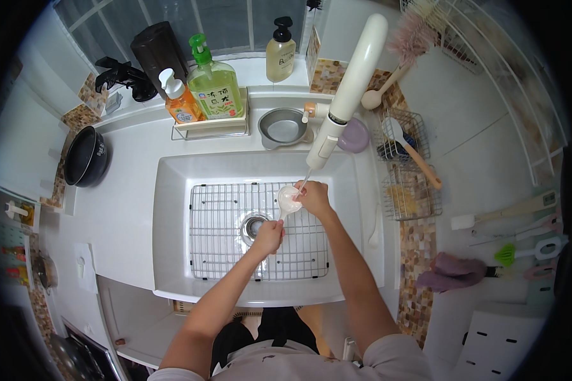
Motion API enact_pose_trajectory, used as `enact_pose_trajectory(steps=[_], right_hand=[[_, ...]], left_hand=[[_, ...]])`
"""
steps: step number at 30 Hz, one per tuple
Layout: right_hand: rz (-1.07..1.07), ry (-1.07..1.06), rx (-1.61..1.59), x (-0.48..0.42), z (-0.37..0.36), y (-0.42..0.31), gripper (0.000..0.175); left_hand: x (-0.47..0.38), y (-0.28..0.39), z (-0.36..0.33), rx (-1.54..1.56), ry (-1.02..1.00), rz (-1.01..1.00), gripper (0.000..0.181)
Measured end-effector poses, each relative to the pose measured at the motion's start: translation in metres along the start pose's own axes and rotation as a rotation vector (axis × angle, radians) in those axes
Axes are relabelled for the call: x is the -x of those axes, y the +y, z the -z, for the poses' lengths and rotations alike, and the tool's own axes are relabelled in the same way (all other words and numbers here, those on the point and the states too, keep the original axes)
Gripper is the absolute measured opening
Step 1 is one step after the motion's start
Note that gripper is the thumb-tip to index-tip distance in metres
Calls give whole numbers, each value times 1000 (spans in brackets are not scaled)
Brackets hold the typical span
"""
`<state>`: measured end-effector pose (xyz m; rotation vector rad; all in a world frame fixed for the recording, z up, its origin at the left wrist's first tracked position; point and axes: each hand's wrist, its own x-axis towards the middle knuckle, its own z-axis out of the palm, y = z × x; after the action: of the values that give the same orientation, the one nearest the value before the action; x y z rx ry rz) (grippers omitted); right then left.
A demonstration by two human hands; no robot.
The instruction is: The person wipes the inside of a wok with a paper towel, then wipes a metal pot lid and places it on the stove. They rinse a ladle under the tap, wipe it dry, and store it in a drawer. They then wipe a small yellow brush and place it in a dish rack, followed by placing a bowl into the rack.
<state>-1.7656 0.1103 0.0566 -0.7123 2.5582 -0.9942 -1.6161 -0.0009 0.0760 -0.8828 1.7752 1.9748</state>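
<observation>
Over the sink, my left hand [268, 237] grips the handle of a white, round-bowled spoon [288, 204]. My right hand [315, 197] is at the bowl's right rim, with fingertips reaching into it; the fingers' undersides are hidden. From the white pull-out faucet [325, 143] a thin stream of water runs down onto my right fingers and the bowl. Below both hands lies a metal wire grid [219, 247] in the white sink [171, 228]. The drain [254, 228] shows through the grid, just left of my left hand.
Behind the sink stand a grey metal bowl [283, 127], a lilac round item [354, 136], a green pump bottle [214, 85] and an orange one [183, 104]. A black pot [83, 157] rests at left. Wire baskets [410, 190] hang at right, with a wooden-handled utensil [422, 164].
</observation>
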Motion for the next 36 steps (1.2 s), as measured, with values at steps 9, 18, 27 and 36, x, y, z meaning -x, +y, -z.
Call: enact_pose_trajectory(steps=[9,18,27,36], right_hand=[[845,-208,598,-25,7,-12,29],[-118,-255,101,-23,12,1,27],[-145,-191,-32,-22,51,-23,6],[-107,8,280,8,50,-42,15]], left_hand=[[-11,21,36,-167,-323,62,41],[-16,17,37,-77,-116,-16,39],[-71,23,-4,701,-69,478,27],[-109,43,-29,941,-148,578,21]])
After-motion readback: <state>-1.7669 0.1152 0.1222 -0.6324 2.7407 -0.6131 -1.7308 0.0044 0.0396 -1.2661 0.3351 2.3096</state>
